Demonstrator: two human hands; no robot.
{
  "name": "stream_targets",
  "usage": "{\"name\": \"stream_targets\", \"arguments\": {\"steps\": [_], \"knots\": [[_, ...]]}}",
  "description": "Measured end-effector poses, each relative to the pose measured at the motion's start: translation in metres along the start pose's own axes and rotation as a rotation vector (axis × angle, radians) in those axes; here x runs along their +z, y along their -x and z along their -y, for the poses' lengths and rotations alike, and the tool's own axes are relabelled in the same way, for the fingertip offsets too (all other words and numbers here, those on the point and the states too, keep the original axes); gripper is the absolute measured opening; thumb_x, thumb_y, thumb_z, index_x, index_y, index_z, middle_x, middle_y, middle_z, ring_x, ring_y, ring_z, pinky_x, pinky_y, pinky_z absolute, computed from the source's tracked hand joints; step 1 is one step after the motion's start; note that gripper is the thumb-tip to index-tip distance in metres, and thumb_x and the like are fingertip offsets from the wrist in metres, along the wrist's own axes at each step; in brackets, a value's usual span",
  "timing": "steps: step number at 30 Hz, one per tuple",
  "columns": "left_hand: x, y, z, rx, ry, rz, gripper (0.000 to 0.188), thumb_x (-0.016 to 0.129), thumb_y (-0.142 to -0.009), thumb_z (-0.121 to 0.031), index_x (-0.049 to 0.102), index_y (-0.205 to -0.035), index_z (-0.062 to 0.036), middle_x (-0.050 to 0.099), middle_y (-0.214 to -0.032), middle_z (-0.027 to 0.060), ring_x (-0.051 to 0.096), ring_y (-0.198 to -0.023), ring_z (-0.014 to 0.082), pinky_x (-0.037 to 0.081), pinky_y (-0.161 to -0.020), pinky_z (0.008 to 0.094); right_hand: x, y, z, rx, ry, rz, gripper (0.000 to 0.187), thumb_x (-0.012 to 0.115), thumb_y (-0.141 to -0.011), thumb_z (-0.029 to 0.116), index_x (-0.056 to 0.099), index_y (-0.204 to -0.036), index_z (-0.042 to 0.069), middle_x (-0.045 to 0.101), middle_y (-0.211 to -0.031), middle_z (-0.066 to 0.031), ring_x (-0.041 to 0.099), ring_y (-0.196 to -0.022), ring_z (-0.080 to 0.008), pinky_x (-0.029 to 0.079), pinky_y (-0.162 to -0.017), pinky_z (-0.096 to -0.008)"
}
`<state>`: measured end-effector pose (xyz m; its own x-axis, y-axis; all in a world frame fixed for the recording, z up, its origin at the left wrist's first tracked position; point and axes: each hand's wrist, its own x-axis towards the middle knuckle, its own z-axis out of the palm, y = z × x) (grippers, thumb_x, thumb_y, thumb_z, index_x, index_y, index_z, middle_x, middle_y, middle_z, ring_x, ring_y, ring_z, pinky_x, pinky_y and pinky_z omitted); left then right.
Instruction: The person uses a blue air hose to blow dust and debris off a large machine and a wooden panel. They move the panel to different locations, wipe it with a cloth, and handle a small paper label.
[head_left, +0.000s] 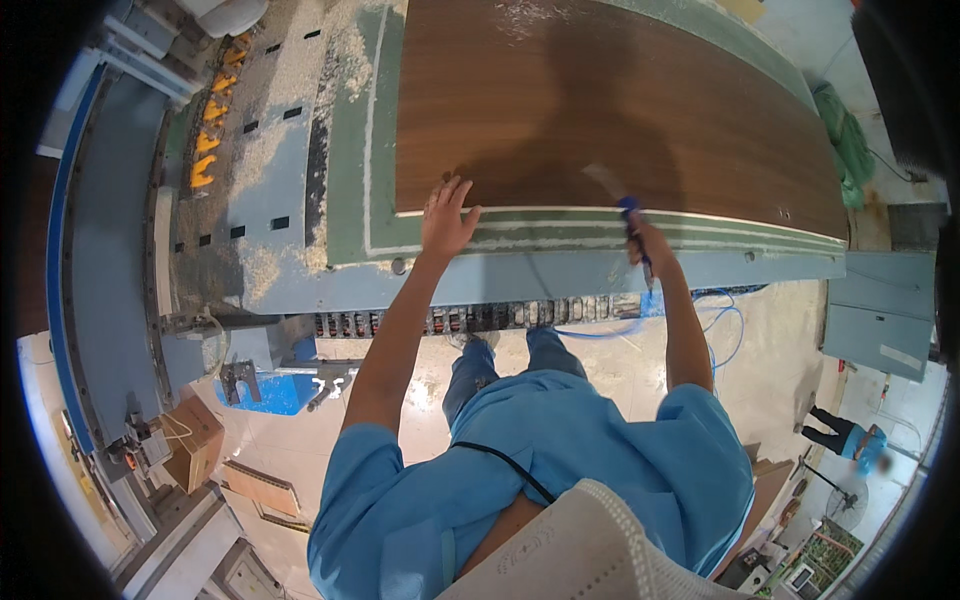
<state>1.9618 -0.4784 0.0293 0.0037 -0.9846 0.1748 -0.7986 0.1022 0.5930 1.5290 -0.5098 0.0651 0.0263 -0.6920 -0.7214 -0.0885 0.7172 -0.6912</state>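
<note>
A large rectangular dark-brown wood-grain panel (600, 100) lies flat on the green-topped machine surface (350, 150), its near long edge running just inside the pale border lines of that surface. The left hand (447, 218) rests on the panel's near left corner with fingers spread wide and flat, palm down, clasping nothing; the fingertips lie on the brown face while the heel of the hand sits over the panel's white edge. The right hand (643, 243) is closed in a tight grip around a blue-handled air blow gun (632, 222), held at the panel's near edge, well to the right of the left hand; the nozzle points up onto the panel, and a faint pale streak fans out over the wood just ahead of it. A thin blue coiled air hose (715, 320) hangs below the right forearm and loops down in front of the grey-blue machine body (300, 280). Pale sawdust (290, 90) lies thick over the slotted grey bed to the left of the panel, beside a row of orange curved fittings (208, 130). Both forearms reach out from light-blue short sleeves (600, 440). On the glossy pale floor (770, 340) at the lower left sits a brown cardboard box (195, 440), and far off at the lower right another person in blue (850, 440) bends down.
</note>
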Motion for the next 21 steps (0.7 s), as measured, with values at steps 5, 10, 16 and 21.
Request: {"name": "stream_targets", "arguments": {"steps": [5, 10, 16, 21], "knots": [[0.056, -0.064, -0.021, -0.091, -0.286, 0.011, 0.057, 0.062, -0.094, -0.037, 0.045, -0.144, -0.0188, 0.036, -0.155, 0.0070, 0.028, -0.145, 0.0349, 0.024, -0.118, 0.0535, -0.027, -0.062, 0.049, -0.103, -0.315, -0.053, 0.048, 0.055, -0.098, 0.055, 0.052, -0.084, 0.009, 0.047, -0.059, -0.0011, 0.044, -0.046, -0.0126, 0.039, -0.044, -0.0292], [0.091, -0.102, -0.037, -0.289, -0.438, -0.027, 0.061, 0.046, -0.097, -0.054, 0.037, -0.151, -0.0271, 0.032, -0.159, 0.0006, 0.021, -0.149, 0.0309, 0.012, -0.122, 0.0537, -0.012, -0.178, 0.158, -0.131, -0.615, -0.028, 0.044, 0.053, -0.100, 0.051, 0.050, -0.086, 0.009, 0.047, -0.063, -0.0015, 0.041, -0.049, -0.0126, 0.034, -0.045, -0.0305], [0.090, -0.100, -0.041, -0.341, -0.571, 0.029, 0.063, 0.046, -0.097, -0.056, 0.036, -0.152, -0.0285, 0.033, -0.159, -0.0010, 0.019, -0.151, 0.0263, 0.011, -0.123, 0.0499, -0.006, -0.258, 0.208, -0.223, -0.060, 0.363, 0.045, 0.056, -0.099, 0.049, 0.051, -0.084, 0.007, 0.052, -0.063, -0.0047, 0.047, -0.049, -0.0163, 0.040, -0.045, -0.0358], [0.095, -0.100, -0.033, -0.226, -0.528, -0.110, 0.060, 0.044, -0.099, -0.055, 0.038, -0.151, -0.0264, 0.037, -0.157, -0.0009, 0.028, -0.147, 0.0271, 0.016, -0.121, 0.0505, -0.252, -0.214, 0.156, -0.186, -0.391, -0.411, 0.055, 0.057, -0.096, 0.057, 0.054, -0.101, 0.002, 0.057, -0.070, -0.0085, 0.052, -0.050, -0.0187, 0.048, -0.043, -0.0363]]}}
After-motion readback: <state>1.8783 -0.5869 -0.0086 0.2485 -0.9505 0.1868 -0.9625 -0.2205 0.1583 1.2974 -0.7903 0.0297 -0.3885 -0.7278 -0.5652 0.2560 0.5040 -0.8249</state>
